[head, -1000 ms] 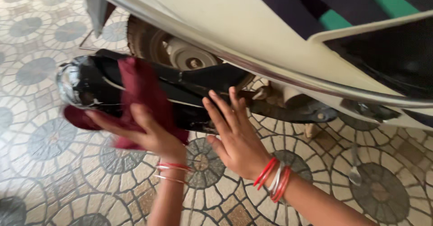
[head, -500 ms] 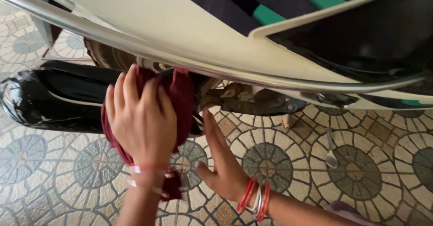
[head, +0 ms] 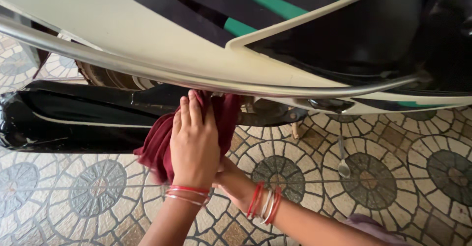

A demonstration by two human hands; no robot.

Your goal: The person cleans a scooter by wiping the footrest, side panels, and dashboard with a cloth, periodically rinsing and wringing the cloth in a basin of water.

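Nearest you, your two forearms come up from the lower edge, each wrist ringed with thin red and pale bangles [head: 264, 205]. Your left hand [head: 194, 145] lies flat with the fingers together, pressing a soft, crumpled maroon cloth [head: 160, 145] up against the underside of the scooter; the cloth spills out to the left of that hand and shows again past its fingertips. Your right hand [head: 231, 177] sits just below and to the right, tucked partly under the left wrist, so you cannot tell whether its fingers are apart or closed.

Beneath both hands runs a tiled floor [head: 393, 177], patterned with round mosaic medallions in grey, brown and cream, matt and a little dusty. To the right of your hands a slim metal side stand [head: 342, 163] rests its foot on a tile.

To the left of your left hand, the long glossy black exhaust cover [head: 73, 115] stretches sideways, smooth and reflective. Above your fingertips a curved chrome guard rail [head: 162, 73] sweeps across, and beyond it rises the scooter's cream body panel [head: 123, 27], with black and green stripes [head: 246, 22] further up
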